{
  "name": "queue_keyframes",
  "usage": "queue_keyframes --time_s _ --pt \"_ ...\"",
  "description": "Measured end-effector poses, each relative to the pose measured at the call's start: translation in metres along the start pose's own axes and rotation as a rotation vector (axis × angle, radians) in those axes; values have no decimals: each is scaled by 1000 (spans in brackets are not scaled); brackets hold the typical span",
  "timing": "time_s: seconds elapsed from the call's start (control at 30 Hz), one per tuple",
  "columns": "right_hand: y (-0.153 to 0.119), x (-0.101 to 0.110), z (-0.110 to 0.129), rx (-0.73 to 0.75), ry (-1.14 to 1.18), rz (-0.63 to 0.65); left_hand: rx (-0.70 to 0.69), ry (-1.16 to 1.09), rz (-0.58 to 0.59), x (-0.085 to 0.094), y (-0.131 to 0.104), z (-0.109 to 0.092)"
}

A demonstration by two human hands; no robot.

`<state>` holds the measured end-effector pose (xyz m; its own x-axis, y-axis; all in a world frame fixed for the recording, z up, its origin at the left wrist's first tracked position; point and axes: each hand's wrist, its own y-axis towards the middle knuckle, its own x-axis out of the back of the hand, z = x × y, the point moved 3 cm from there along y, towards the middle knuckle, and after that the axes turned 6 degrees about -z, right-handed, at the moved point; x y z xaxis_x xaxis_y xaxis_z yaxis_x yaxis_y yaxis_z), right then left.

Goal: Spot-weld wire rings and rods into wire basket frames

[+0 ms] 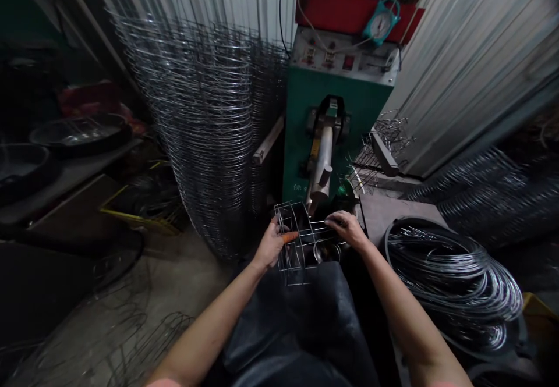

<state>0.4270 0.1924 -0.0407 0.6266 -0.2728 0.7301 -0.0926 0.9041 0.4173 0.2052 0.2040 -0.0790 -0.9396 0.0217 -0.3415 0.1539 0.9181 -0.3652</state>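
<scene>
Above my lap, my left hand (273, 241) is closed around the left side of a wire rack (298, 241) made of thin crossing metal rods. Something orange covers its thumb, which presses on the rods. My right hand (347, 228) pinches thin wire at the rack's right side; whether this is a loose rod or part of the rack I cannot tell. Just beyond the rack, the metal arm and pointed tip (321, 183) of a green machine (301, 142), apparently a spot welder, come down close to the rods. A round metal part (327, 251) shows beneath the rack.
Tall stacks of wire rings (205, 113) stand to the left of the machine. At right, a black tub (388, 238) holds coiled wire hoops (458, 265). A teal dial scale (381, 23) sits atop the machine. Loose wire frames (161, 334) lie on the floor at left.
</scene>
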Motion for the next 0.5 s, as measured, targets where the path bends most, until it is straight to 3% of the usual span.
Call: queue_keyframes --time_s 0.5 --pt "20 -1 -11 -17 -1 21 5 -2 35 -8 15 -10"
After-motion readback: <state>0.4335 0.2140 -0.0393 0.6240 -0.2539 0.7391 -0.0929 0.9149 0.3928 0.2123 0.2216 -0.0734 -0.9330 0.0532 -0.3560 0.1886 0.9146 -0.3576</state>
